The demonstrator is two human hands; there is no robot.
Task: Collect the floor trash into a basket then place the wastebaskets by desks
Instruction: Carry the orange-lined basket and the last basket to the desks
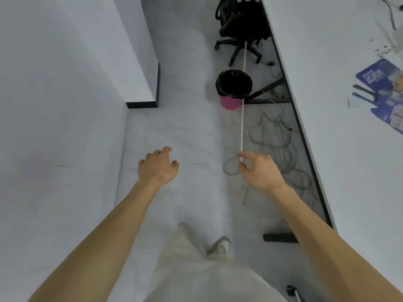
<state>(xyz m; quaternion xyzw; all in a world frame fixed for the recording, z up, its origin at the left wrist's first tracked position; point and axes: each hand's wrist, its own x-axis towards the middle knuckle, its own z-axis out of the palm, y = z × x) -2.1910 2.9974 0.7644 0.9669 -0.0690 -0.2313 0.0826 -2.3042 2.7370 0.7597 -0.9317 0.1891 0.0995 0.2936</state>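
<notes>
Our left hand (158, 166) and right hand (259, 171) reach forward, fingers loosely curled, holding nothing; further ahead the pink wastebasket (230, 102) with black liner stands on the floor (185, 127) beside the desk (327, 105), grey cables (281, 136) lie under the desk's edge, and the print on the blue sheets (377, 77) is too blurred to read.

Cut off at top edge: office chair (238, 25). Cropped at right, print unreadably blurred: blue sheets (380, 83). Too dark inside to judge: basket (230, 103).
</notes>
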